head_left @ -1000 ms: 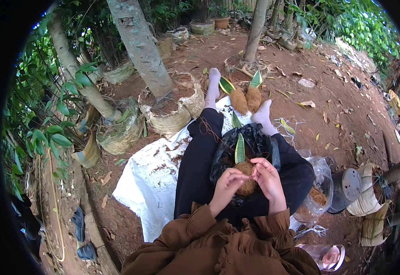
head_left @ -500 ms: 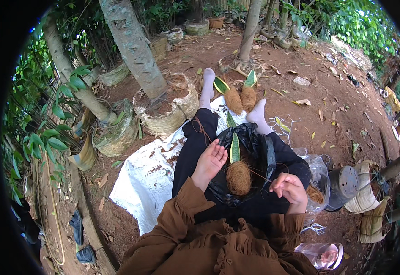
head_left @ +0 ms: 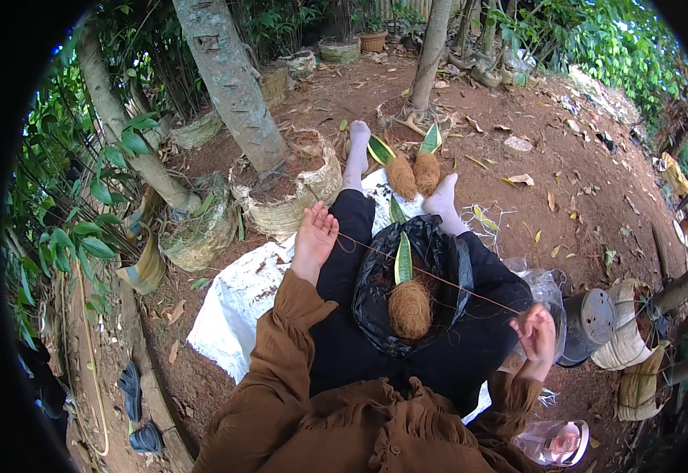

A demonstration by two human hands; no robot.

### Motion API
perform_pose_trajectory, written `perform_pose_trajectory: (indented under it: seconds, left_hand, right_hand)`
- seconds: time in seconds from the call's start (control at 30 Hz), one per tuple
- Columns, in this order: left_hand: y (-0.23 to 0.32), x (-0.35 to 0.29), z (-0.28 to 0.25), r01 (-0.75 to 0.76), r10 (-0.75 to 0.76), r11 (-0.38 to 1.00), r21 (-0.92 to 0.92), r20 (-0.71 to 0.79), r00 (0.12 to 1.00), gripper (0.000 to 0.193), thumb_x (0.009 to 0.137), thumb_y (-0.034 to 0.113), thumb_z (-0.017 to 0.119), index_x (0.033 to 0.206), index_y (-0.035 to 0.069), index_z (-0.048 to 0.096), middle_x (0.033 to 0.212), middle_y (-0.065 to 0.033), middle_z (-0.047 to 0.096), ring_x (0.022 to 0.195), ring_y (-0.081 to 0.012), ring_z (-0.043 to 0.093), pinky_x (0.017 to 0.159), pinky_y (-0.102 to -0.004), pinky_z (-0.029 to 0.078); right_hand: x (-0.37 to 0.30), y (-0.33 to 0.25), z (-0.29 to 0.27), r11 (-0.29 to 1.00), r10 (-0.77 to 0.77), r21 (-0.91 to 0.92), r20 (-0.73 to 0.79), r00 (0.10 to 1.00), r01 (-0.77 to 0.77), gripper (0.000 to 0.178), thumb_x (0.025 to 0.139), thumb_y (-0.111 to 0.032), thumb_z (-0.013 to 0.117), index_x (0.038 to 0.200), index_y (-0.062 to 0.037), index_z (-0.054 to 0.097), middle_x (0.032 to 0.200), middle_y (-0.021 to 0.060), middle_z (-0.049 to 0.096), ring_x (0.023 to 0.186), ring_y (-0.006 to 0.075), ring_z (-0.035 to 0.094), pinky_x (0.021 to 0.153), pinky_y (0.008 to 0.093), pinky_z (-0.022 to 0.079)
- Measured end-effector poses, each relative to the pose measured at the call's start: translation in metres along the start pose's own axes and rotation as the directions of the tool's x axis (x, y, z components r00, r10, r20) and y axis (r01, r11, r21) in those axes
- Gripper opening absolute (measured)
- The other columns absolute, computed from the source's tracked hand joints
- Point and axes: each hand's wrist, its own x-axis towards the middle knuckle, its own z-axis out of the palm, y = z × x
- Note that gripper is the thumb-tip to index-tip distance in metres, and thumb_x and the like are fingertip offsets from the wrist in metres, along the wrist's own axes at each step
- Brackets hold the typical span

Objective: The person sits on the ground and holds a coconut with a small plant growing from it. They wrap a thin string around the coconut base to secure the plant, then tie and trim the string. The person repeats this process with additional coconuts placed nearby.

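Note:
A thin brown string (head_left: 438, 278) runs taut across my lap between my hands. My left hand (head_left: 315, 239) is palm up at the left with its end, fingers curled, and a small loose loop hangs beside it. My right hand (head_left: 535, 333) pinches the other end out to the right. Below the string, a coir-wrapped ball (head_left: 410, 310) with a yellow-edged snake plant leaf (head_left: 403, 258) sits upright in an open black plastic bag (head_left: 368, 303) between my legs. Neither hand touches the ball.
Two finished-looking coir balls (head_left: 401, 176) with leaves lie between my feet. A white sack (head_left: 230, 315) spreads under my legs. At right are a clear plastic bag (head_left: 546, 293), a dark pot (head_left: 588, 325) and a pink-and-clear container (head_left: 557, 443). A potted tree (head_left: 281, 197) stands at left.
My hands have moved apart, the left one up and to the left, the right one outward to the right. The string now stretches straight above the ball.

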Motion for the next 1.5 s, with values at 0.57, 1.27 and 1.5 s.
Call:
perform_pose_trajectory:
  seconds: [0.57, 1.27, 1.5]
  left_hand:
    - [0.008, -0.039, 0.006, 0.087, -0.083, 0.996, 0.013, -0.193, 0.978, 0.025, 0.1, 0.029, 0.047, 0.089, 0.009, 0.055, 0.066, -0.0008, 0.042, 0.064, -0.0156, 0.045, 0.068, -0.0327, 0.044]
    - [-0.132, -0.176, 0.125, 0.08, -0.181, 0.875, 0.478, 0.169, 0.969, 0.03, 0.106, 0.025, 0.033, 0.1, 0.004, 0.053, 0.067, 0.0038, 0.04, 0.055, -0.0033, 0.031, 0.051, -0.0192, 0.026]
    - [-0.143, -0.178, 0.109, 0.172, -0.587, 0.649, 0.741, 0.344, 0.733, 0.032, 0.106, 0.025, 0.036, 0.095, 0.003, 0.056, 0.065, 0.0054, 0.038, 0.057, -0.0039, 0.032, 0.054, -0.0207, 0.027]
  right_hand:
    - [-0.029, 0.012, -0.131, 0.729, -0.338, 0.231, -0.697, 0.632, 0.645, 0.045, 0.091, -0.003, 0.058, 0.134, -0.0024, 0.046, 0.083, 0.0041, 0.061, 0.077, 0.0131, 0.056, 0.097, 0.038, 0.049]
    - [0.039, 0.061, 0.113, 0.821, 0.318, -0.491, -0.033, 0.947, -0.293, 0.048, 0.105, -0.038, 0.039, 0.132, -0.0017, 0.055, 0.124, 0.0097, 0.063, 0.117, 0.0182, 0.057, 0.1, 0.0347, 0.04]
    - [0.04, 0.061, 0.127, 0.891, 0.362, -0.327, 0.097, 0.927, -0.314, 0.044, 0.105, -0.033, 0.041, 0.125, 0.0007, 0.061, 0.116, 0.0123, 0.066, 0.102, 0.0169, 0.063, 0.089, 0.0303, 0.049]
